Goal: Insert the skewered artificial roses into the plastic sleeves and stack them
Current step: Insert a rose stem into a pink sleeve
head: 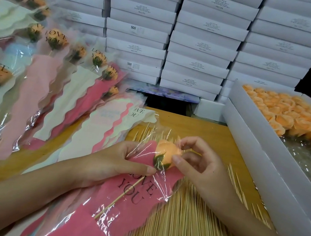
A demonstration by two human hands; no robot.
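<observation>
nearest me the skewers (189,232) lie in a thick bed across the table (200,125), and the pink sleeve (114,214) rests over their left edge. the stick (116,198) runs down inside the sleeve, under the "love you" print, so the rose (167,154) is nearly home: its head sits right at the sleeve's mouth, half under the clear film.

my left hand (122,163) pinches the film and the sleeve's edge just beside the green calyx, thumb and fingers closed narrow on the plastic. my right hand (196,162) cups the rose from the far side, thumb and forefinger lightly on the bloom and the film over it.

i judge this the last of the inserting step. next, i think, calls for easing the head fully under the film without crushing the petals, then lifting the whole thing left.

to the left the finished stack (39,82) fans out, roses in pink and cream sleeves, overlapping. to the right an open box (248,146) holds loose orange rose heads (294,118). furthest back stands a wall of white boxes (185,30).
</observation>
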